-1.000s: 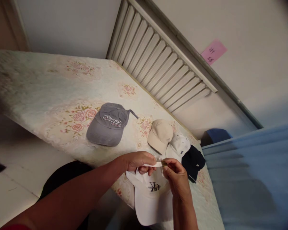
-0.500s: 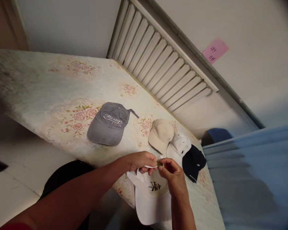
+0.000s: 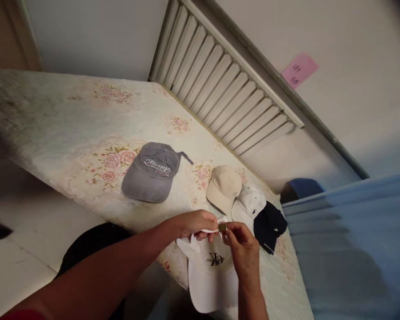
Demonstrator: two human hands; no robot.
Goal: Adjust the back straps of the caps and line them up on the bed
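Observation:
A white baseball cap [image 3: 209,284] with dark lettering hangs below my hands at the table's near edge, its brim toward me. My left hand [image 3: 200,223] pinches the cap's white back strap. Beside it, my right hand [image 3: 242,240] has thumb and fingers closed at the strap's brass-coloured buckle [image 3: 222,227], which shows between the two hands. Just past my right hand lie a beige cap [image 3: 225,186], another white cap [image 3: 250,202] and a black cap [image 3: 270,226], overlapping in a row. A grey cap [image 3: 153,173] with script lettering sits farther left, its strap sticking out.
A floral cloth [image 3: 146,111] covers the table. Along its far side runs a slatted metal rail [image 3: 226,75], with a pink note [image 3: 300,70] on the wall above. A blue curtain [image 3: 346,249] hangs at the right, and a black rounded object [image 3: 90,246] stands at the near left.
My right hand has shifted slightly to the right and down, and more of the brass-coloured buckle shows. My left hand stays on the strap. The other caps lie as before.

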